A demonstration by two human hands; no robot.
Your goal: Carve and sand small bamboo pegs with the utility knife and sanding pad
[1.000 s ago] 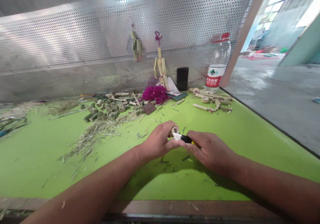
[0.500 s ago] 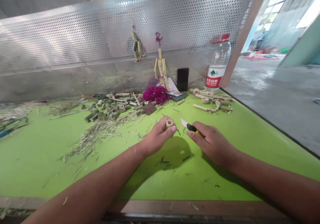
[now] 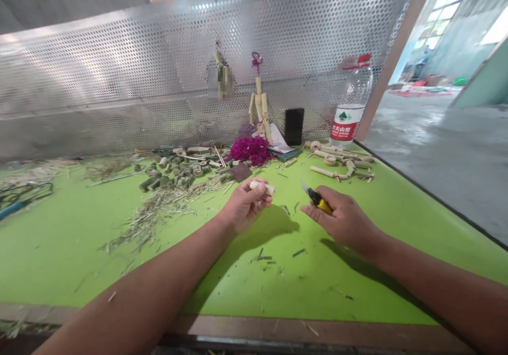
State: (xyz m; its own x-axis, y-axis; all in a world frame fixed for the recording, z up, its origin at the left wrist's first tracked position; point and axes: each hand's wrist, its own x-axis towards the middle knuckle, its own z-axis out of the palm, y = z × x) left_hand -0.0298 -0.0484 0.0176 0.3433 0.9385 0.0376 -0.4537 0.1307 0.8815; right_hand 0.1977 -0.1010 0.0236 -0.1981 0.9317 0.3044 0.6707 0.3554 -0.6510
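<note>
Between the fingers and thumb of my left hand (image 3: 246, 202) lies a short pale bamboo piece (image 3: 269, 189), turned sideways with one end pointing right. My right hand (image 3: 342, 216) grips a black and yellow utility knife (image 3: 319, 200), its blade out and tilted up to the left. Blade and bamboo piece are apart, with a gap of green table between them. Dark and pale shavings (image 3: 264, 257) lie on the green tabletop (image 3: 286, 291) below both hands.
Cut bamboo pieces (image 3: 174, 174) and a heap of shavings (image 3: 151, 212) lie left. Purple string (image 3: 251, 150), a bamboo figure (image 3: 259, 106), a dark phone (image 3: 294, 126) and a plastic bottle (image 3: 346, 111) stand along the perforated metal panel (image 3: 159, 80). Jointed bamboo parts (image 3: 337, 159) lie right.
My left hand has turned the bamboo piece from end-on to sideways. My right hand, still holding the knife, has shifted slightly right, away from it.
</note>
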